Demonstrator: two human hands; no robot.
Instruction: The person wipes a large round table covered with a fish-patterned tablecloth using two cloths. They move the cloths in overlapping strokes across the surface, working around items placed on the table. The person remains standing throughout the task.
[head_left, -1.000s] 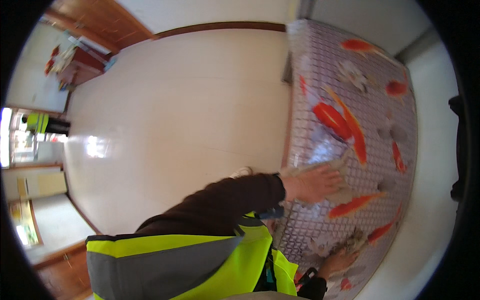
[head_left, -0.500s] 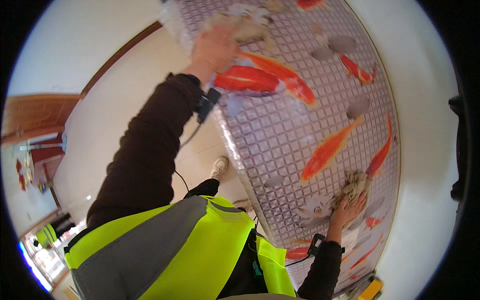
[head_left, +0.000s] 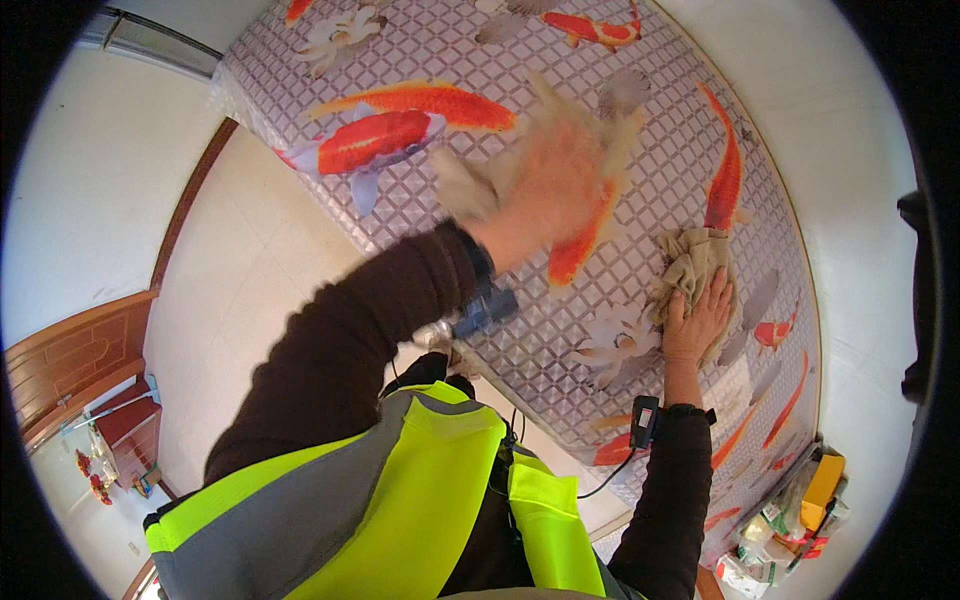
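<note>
Beneath my left hand [head_left: 555, 185] is a beige cloth [head_left: 468, 188], its loose ends showing on both sides of the hand. The hand is blurred and its fingers are closed on the cloth, over the patterned tablecloth [head_left: 470, 250] printed with koi and a lattice. Farther right, my right hand [head_left: 700, 318] lies flat with its fingers stretched out on a second crumpled beige cloth [head_left: 692, 258]. That cloth rests on the tablecloth, touching the end of a printed red fish.
A white wall [head_left: 850, 270] runs along the table's right side. Bottles, packets and a yellow box [head_left: 821, 492] crowd the lower right corner. Pale floor [head_left: 230, 300] lies left of the table, with a wooden panel [head_left: 80, 355] beyond. Cables hang from the wrist devices.
My left hand has swept with its cloth from the upper left to the middle of the tablecloth. My right hand stays on its cloth beside the same printed fish. The whole view has shifted.
</note>
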